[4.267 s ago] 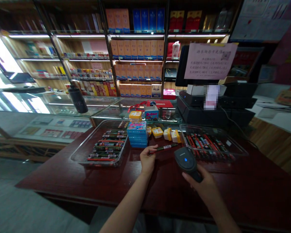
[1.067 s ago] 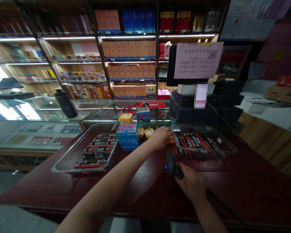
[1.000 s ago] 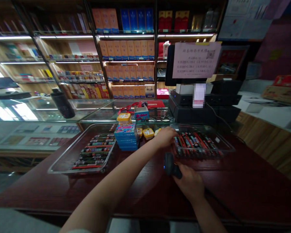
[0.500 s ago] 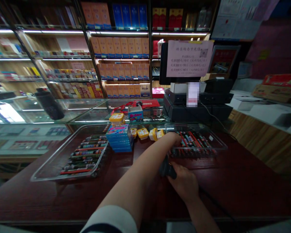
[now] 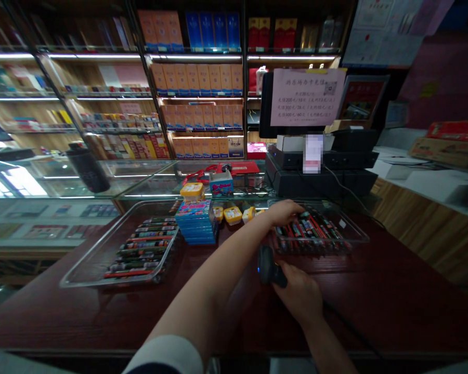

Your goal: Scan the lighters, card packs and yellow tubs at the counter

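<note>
Black scanner point(image 5: 272, 270), right hand point(image 5: 301, 292) gripping it, left hand point(image 5: 284, 212) over clear tray point(image 5: 354, 240) of sticks point(image 5: 320, 227), its grip I cannot tell.

Wooden shelves point(image 5: 78, 72), white strip lights point(image 5: 195, 56), glass counter point(image 5: 142, 178), dark reddish table point(image 5: 101, 317), pink wall point(image 5: 444, 88)

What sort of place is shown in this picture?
Probably a shop's checkout: the right hand holds a handheld scanner, boxed goods line lit shelves, and a paper notice lists yuan prices.

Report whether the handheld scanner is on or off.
On, apparently: the scanner in the right hand shows a glowing blue light.
</note>
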The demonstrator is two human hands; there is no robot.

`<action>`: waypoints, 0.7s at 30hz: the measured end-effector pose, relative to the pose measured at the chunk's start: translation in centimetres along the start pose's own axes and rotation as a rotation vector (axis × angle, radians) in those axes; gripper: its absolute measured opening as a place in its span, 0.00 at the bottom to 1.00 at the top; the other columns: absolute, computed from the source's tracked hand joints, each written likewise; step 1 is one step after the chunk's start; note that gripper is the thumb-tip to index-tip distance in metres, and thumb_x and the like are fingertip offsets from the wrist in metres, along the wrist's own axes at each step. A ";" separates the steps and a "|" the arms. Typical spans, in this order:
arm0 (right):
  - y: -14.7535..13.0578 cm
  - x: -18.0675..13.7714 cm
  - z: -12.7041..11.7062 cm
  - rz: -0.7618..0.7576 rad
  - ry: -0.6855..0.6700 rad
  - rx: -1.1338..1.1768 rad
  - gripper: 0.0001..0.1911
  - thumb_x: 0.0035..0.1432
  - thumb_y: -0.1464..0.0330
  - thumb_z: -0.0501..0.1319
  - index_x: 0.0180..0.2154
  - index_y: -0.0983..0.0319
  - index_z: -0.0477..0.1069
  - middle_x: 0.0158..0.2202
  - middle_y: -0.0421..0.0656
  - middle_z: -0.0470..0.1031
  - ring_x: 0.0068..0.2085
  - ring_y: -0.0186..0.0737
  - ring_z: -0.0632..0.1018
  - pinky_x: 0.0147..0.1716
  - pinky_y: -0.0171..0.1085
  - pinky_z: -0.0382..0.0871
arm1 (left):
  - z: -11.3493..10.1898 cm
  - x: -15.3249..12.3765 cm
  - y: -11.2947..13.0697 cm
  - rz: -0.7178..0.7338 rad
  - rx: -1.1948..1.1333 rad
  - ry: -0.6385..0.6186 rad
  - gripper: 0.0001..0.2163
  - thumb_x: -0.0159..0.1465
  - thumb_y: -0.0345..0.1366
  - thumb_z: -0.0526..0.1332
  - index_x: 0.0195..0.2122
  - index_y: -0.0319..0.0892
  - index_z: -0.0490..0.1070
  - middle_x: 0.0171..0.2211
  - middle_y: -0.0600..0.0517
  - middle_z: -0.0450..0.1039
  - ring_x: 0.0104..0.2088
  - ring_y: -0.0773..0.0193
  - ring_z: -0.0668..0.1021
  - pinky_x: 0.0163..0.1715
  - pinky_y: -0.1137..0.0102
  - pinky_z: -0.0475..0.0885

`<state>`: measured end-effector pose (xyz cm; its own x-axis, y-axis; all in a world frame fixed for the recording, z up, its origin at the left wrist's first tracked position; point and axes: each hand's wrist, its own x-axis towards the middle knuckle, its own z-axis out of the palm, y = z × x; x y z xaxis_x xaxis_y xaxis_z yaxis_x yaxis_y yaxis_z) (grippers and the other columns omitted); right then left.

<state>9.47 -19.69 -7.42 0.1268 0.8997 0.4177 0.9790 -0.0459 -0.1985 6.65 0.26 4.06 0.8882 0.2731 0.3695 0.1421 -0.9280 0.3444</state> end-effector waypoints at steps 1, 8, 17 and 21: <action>0.0 0.0 -0.1 0.003 -0.004 -0.003 0.15 0.57 0.64 0.58 0.46 0.59 0.72 0.34 0.43 0.78 0.35 0.40 0.77 0.34 0.36 0.64 | -0.5 -0.6 0.2 0.014 -0.076 0.128 0.11 0.50 0.26 0.64 0.35 0.43 0.75 0.35 0.49 0.77 0.40 0.58 0.76 0.43 0.68 0.68; -0.1 0.0 -0.7 0.030 -0.103 0.051 0.17 0.57 0.63 0.58 0.49 0.57 0.70 0.37 0.42 0.79 0.36 0.40 0.78 0.34 0.35 0.65 | -1.8 -9.2 2.7 -0.281 -0.808 0.922 0.15 0.50 0.37 0.69 0.36 0.41 0.68 0.33 0.52 0.73 0.33 0.63 0.77 0.37 0.67 0.72; -0.3 -0.2 -1.1 0.051 -0.140 0.145 0.19 0.56 0.63 0.57 0.50 0.58 0.69 0.43 0.44 0.78 0.41 0.43 0.78 0.37 0.38 0.67 | 2.6 -20.6 4.2 -0.653 -0.735 1.141 0.13 0.45 0.34 0.71 0.30 0.39 0.71 0.31 0.51 0.76 0.32 0.66 0.76 0.36 0.71 0.70; -0.8 -0.4 -2.9 0.158 -0.180 0.321 0.20 0.53 0.58 0.59 0.48 0.55 0.71 0.41 0.43 0.79 0.41 0.47 0.79 0.38 0.41 0.68 | 4.4 -21.8 3.6 -0.765 -0.782 1.214 0.14 0.43 0.33 0.71 0.29 0.39 0.70 0.28 0.53 0.74 0.28 0.67 0.75 0.31 0.73 0.69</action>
<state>9.08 -21.27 -4.81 0.2143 0.9554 0.2031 0.8463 -0.0777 -0.5270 -10.24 -10.10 -6.57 -0.1803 0.9610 0.2096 -0.2169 -0.2467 0.9445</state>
